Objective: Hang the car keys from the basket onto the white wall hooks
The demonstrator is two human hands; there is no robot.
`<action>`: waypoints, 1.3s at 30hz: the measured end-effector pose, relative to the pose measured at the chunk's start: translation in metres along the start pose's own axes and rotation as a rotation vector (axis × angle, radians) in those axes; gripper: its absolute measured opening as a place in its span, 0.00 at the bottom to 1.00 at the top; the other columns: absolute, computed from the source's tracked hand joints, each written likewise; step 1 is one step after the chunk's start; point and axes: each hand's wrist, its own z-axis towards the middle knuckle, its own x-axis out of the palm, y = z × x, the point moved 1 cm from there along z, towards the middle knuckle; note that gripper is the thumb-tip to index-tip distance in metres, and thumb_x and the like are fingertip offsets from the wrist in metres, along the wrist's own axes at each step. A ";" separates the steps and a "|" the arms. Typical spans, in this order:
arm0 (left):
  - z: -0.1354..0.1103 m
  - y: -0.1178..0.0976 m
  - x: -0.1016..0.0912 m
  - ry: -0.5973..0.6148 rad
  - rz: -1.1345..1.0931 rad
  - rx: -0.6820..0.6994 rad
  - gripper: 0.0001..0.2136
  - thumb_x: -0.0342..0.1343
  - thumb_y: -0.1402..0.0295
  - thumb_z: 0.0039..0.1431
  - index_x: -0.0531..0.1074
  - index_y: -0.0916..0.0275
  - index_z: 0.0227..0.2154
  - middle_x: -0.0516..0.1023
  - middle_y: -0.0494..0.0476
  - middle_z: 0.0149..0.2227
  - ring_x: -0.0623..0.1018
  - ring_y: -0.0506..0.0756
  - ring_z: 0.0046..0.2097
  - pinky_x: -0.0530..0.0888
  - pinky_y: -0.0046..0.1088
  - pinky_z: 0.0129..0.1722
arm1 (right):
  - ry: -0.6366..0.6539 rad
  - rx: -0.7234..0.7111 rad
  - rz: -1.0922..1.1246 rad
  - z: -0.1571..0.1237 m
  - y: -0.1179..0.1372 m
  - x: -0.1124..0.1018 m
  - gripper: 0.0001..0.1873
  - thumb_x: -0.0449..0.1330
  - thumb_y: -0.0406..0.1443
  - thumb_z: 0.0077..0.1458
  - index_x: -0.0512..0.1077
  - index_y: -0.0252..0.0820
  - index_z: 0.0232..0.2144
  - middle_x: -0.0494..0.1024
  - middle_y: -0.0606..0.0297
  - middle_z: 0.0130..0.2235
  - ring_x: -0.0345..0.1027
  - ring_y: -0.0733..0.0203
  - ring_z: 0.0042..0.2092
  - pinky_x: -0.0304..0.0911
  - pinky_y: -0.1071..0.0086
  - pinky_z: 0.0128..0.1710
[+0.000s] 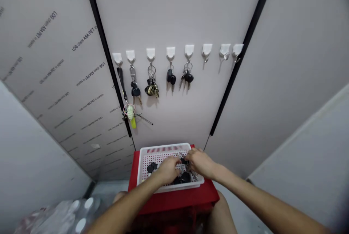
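A white perforated plastic basket [163, 149] holds several keys with black heads. My left hand [168, 170] reaches into its middle, fingers curled at a bunch of keys [183, 160]. My right hand [199, 162] comes in over the right rim, its fingers closed on the same bunch from the other side. The hands partly hide what they grip. Below them lie more black-headed keys [185, 177], and to the left of my left hand is another dark key bunch [151, 167].
The basket stands on a red-covered stool [174, 199]. White adhesive hooks line the wall; bunches such as the brass-charm keys [151, 89] hang on the left ones, while the rightmost hook [237, 53] is bare. Plastic bottles [79, 214] stand at lower left.
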 end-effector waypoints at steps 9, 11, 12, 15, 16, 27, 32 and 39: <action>-0.004 -0.007 0.013 -0.016 -0.087 -0.006 0.13 0.49 0.70 0.38 0.66 0.65 0.31 0.68 0.56 0.33 0.66 0.53 0.37 0.62 0.28 0.37 | -0.038 -0.019 -0.091 0.013 -0.006 0.011 0.09 0.48 0.28 0.41 0.68 0.36 0.20 0.71 0.59 0.27 0.59 0.59 0.35 0.50 0.65 0.36; -0.002 -0.007 0.005 -0.151 -0.180 -0.027 0.16 0.49 0.70 0.39 0.63 0.65 0.36 0.66 0.57 0.37 0.64 0.53 0.39 0.61 0.28 0.40 | -0.077 0.015 0.103 0.013 -0.009 0.004 0.09 0.48 0.28 0.39 0.67 0.37 0.21 0.70 0.62 0.26 0.60 0.64 0.31 0.53 0.71 0.31; 0.000 -0.008 0.000 -0.213 -0.230 -0.022 0.18 0.49 0.70 0.39 0.62 0.65 0.38 0.65 0.57 0.40 0.63 0.53 0.41 0.59 0.28 0.41 | -0.098 0.032 0.205 0.013 -0.011 -0.001 0.08 0.48 0.28 0.39 0.67 0.37 0.21 0.70 0.64 0.26 0.60 0.66 0.28 0.53 0.74 0.29; 0.010 -0.014 -0.011 -0.258 -0.384 0.039 0.20 0.50 0.70 0.39 0.60 0.65 0.39 0.64 0.57 0.41 0.62 0.53 0.43 0.57 0.29 0.44 | -0.161 0.096 0.462 0.011 -0.012 -0.020 0.07 0.48 0.31 0.39 0.66 0.36 0.20 0.67 0.67 0.21 0.57 0.70 0.23 0.52 0.77 0.24; 0.014 -0.017 -0.014 -0.227 -0.461 0.065 0.18 0.50 0.70 0.39 0.61 0.65 0.39 0.65 0.57 0.40 0.63 0.52 0.41 0.58 0.28 0.43 | -0.181 0.124 0.531 0.010 -0.012 -0.028 0.07 0.48 0.33 0.40 0.66 0.36 0.20 0.66 0.68 0.20 0.56 0.70 0.22 0.51 0.77 0.23; 0.063 -0.095 -0.092 -0.262 -0.769 0.194 0.07 0.44 0.73 0.44 0.63 0.66 0.27 0.64 0.49 0.22 0.63 0.44 0.22 0.60 0.18 0.22 | -0.611 0.267 0.876 0.008 -0.029 -0.143 0.08 0.52 0.36 0.36 0.64 0.35 0.19 0.62 0.72 0.16 0.52 0.74 0.17 0.52 0.77 0.18; 0.099 -0.137 -0.138 -0.460 -0.639 0.263 0.07 0.42 0.71 0.46 0.64 0.65 0.27 0.66 0.50 0.21 0.65 0.44 0.22 0.62 0.19 0.22 | -0.923 0.279 0.766 0.017 -0.034 -0.208 0.07 0.53 0.35 0.35 0.65 0.34 0.18 0.63 0.70 0.15 0.54 0.73 0.16 0.53 0.77 0.17; 0.123 -0.178 -0.176 -0.553 -0.728 0.151 0.07 0.41 0.73 0.47 0.63 0.67 0.27 0.67 0.53 0.21 0.67 0.46 0.21 0.65 0.22 0.23 | -1.132 0.348 0.551 0.038 -0.044 -0.258 0.07 0.52 0.34 0.35 0.67 0.35 0.18 0.66 0.67 0.16 0.58 0.70 0.17 0.57 0.74 0.19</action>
